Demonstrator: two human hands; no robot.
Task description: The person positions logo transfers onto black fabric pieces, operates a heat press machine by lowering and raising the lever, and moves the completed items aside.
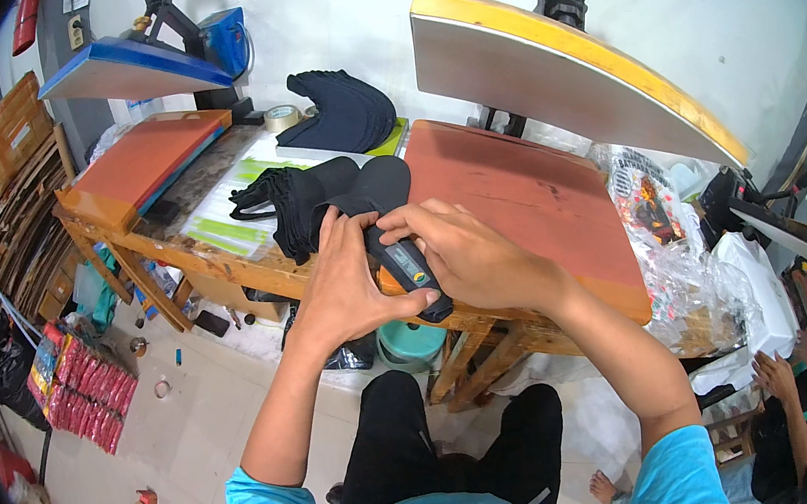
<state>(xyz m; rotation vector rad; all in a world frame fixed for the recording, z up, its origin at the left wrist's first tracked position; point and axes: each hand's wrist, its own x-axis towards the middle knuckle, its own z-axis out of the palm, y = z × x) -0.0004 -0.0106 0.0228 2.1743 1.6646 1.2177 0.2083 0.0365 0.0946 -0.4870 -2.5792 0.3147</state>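
My left hand (343,290) and my right hand (449,251) both grip a long black piece (405,264) with a small grey label and yellow mark on its face. My left thumb lies across its lower end and my right fingers close over its upper part. Just behind my hands, a heap of black caps or cloth pieces (289,206) lies on the wooden table (230,271); whether it joins the held piece is unclear. Further back is a stack of curved dark visors (342,118). The orange press pad (533,201) extends to the right of my hands.
An open yellow-edged press plate (561,61) hangs over the right pad; a blue press (134,65) stands back left. Cardboard (14,199) and pink bundles (84,402) are at left, a teal bucket (405,347) below the table. Another person's hands (777,377) are at lower right, beside plastic bags.
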